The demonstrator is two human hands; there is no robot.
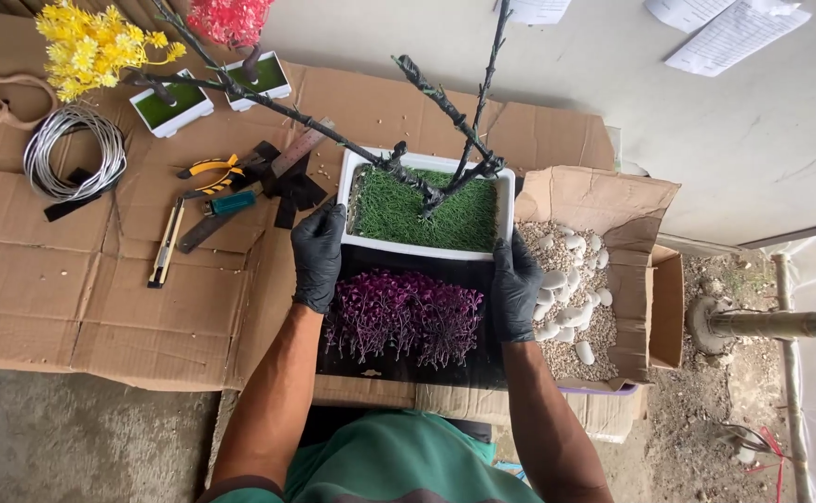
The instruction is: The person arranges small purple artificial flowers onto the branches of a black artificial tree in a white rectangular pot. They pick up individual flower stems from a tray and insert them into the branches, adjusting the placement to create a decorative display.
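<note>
Gloved hands flank white tray (424, 250): left hand (318, 256) and right hand (515, 289) each clamp a grip on its sides. Green turf and bare dark branches (445, 107) already set in tray; purple foliage (403, 315) just below, white pebbles (566, 279) right, both unplaced.

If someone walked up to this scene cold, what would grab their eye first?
Probably the white tray of green artificial grass with a bare dark branch rising from it, gripped by the black-gloved left hand and right hand. Next, the purple foliage mat just below, and the yellow blossoms top left.
</note>
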